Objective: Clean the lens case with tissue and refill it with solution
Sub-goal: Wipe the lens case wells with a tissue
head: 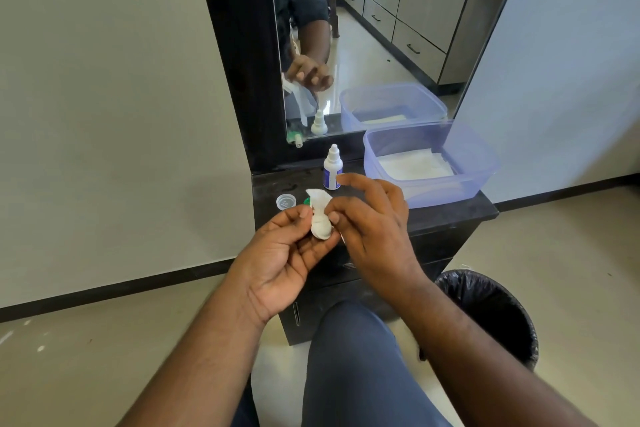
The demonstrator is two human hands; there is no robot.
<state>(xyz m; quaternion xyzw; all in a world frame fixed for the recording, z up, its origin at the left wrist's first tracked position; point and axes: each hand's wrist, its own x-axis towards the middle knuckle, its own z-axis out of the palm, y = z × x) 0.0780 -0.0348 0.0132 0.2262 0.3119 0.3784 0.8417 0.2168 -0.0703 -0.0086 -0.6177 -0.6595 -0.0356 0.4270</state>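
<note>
- clear cap (286,201) lies loose on the counter (446,210), far left of the items, just beside the hands.
- left hand (277,258) palm up, fingers (300,212) curled round the lens case (307,201); case mostly hidden, only a green bit shows at the top.
- tissue (320,217) wadded over/into the case, held between both hands above the counter's front edge.
- right hand (372,218) pinches the tissue with thumb and middle finger, index finger lifted straight.
- solution bottle (332,168) upright on the counter behind the hands, cap on, untouched.
- tissue box (429,166), clear purple tub with tissues inside, far right of the counter; bin (491,315) on the floor below it.
- Step: wiping stage, looks mid-clean; refill not started.
- Next likely: finish wiping, drop the tissue, then uncap the bottle and fill the wells, keeping the case level.
</note>
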